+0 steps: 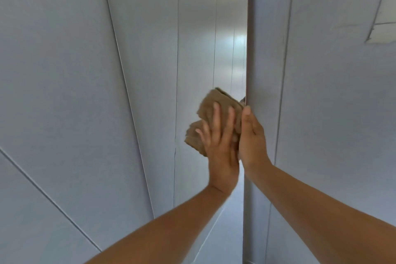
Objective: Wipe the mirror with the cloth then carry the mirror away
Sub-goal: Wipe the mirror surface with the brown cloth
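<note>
Grey-blue panelled wall (53, 70) across the left and the right of the view, seamed with thin lines; a peeling patch (383, 21) at upper right. Between the wall sections, tall mirror (203, 38), upright, reflecting pale panels and a bright blur, its right edge running down the middle of the view. Two bare forearms reaching up from the bottom edge toward that mirror. Left hand (218, 141) flat, fingers spread, palm pressed onto the tan cloth (216, 103) and holding it against the glass low on the mirror's right side. Cloth folded or bunched, showing above and to the left of the fingers, touching the glass. Right hand (251, 135) just beside the left, almost touching it, wrapped on the mirror's right edge, thumb up along the rim, fingers hidden behind the edge, so grip on the far side not readable. Slight blur on the left fingers and the cloth.
</note>
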Action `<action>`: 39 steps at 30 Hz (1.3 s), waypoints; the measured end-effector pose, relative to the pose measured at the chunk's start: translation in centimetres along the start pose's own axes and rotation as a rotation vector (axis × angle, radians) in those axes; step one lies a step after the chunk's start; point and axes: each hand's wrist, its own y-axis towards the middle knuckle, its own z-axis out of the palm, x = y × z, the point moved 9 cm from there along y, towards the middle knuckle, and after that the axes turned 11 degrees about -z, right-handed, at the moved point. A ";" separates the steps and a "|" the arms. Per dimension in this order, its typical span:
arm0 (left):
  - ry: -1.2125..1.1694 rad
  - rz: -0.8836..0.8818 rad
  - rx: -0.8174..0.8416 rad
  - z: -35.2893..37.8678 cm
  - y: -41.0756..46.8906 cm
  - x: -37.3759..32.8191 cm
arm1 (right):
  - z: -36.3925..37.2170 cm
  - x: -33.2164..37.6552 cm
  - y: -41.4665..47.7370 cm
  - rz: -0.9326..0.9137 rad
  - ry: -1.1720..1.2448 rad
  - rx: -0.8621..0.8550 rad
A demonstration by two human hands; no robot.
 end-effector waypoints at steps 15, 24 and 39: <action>-0.149 -0.729 -0.239 -8.8 3.2 20.6 | -2.3 -7.2 -5.9 0.107 -0.104 0.081; -0.105 -0.232 -0.052 -0.2 -5.4 6.9 | -2.3 -7.8 -6.6 0.117 -0.029 0.220; -0.127 -0.641 -0.243 -6.1 -3.7 24.1 | -3.8 -13.2 -9.7 0.019 -0.081 0.160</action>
